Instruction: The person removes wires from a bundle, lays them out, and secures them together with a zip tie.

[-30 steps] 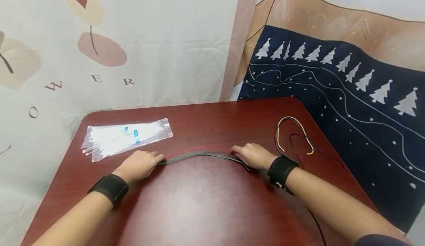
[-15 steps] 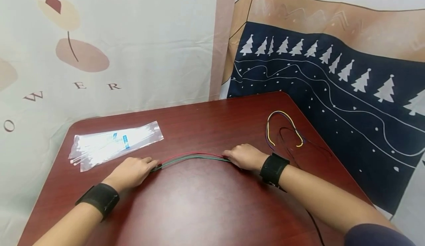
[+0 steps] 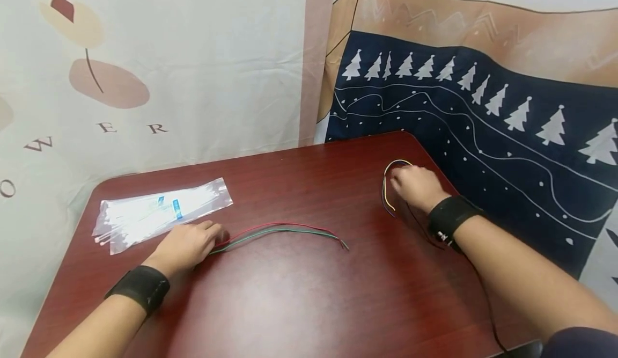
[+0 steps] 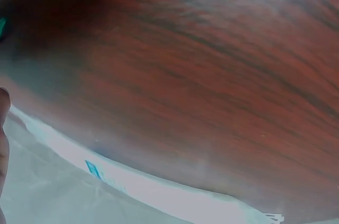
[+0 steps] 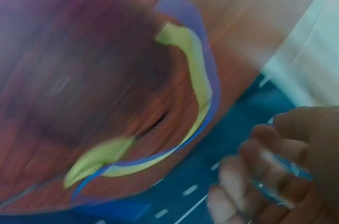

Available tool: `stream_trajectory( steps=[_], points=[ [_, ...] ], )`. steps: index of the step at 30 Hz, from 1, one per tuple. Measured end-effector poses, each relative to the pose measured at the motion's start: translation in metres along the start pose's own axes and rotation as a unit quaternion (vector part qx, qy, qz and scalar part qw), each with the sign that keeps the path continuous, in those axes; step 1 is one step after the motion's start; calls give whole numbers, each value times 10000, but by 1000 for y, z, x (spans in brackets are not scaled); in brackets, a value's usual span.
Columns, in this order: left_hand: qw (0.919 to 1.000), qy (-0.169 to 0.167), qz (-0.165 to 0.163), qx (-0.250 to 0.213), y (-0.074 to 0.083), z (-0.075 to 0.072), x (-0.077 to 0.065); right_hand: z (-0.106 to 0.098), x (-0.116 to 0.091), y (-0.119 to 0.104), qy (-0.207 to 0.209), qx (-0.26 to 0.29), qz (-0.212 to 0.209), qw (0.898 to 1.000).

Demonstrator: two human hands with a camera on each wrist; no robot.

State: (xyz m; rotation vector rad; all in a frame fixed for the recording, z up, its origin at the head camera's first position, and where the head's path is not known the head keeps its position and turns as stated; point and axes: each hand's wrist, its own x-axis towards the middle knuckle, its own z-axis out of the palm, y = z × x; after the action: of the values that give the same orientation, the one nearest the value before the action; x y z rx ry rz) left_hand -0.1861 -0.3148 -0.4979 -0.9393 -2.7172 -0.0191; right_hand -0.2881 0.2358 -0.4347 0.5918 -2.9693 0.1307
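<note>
My left hand [image 3: 189,246] pinches the left ends of a red wire [image 3: 285,224] and a green wire [image 3: 277,231], which arc side by side across the table. Their right ends lie loose together on the wood. In the head view my right hand [image 3: 418,187] is over a bent yellow wire [image 3: 385,188] and a blue wire, covering part of their loop. The right wrist view has the yellow wire [image 5: 197,75] and blue wire [image 5: 212,75] in a curve on the table, with the loosely bent fingers [image 5: 233,179] apart from them.
Clear bags of white cable ties [image 3: 161,216] lie at the table's left. A thin dark cord [image 3: 486,299] runs under the right forearm. Printed cloths hang behind the table [image 3: 289,304] and along its right side.
My right hand has let go of the right ends of the red and green wires and moved right, over the yellow and blue wires. The left hand stays at the left ends.
</note>
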Motion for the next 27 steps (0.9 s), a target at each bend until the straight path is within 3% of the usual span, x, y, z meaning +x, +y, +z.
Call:
stream_trajectory(
  steps=[4,9,13,17,21,27],
  points=[
    [9996,155,-219,47,-1,-3,2,-4,5,47,-508,9,763,9958],
    [9991,-40,-400,98,-1,-7,-1,6,3,86,-1334,453,1475,9790],
    [9991,-21,-426,61,-3,-7,-3,44,6,131,-1643,678,1753,9683],
    [9992,109,-386,25,-5,-5,-3,84,12,169,-1564,716,1815,9682],
    [9993,195,-309,86,-7,-4,-3,82,12,159,-1523,792,1924,9662],
    [9994,62,-316,105,-7,-5,0,58,12,131,-1567,712,2115,9621]
  ],
)
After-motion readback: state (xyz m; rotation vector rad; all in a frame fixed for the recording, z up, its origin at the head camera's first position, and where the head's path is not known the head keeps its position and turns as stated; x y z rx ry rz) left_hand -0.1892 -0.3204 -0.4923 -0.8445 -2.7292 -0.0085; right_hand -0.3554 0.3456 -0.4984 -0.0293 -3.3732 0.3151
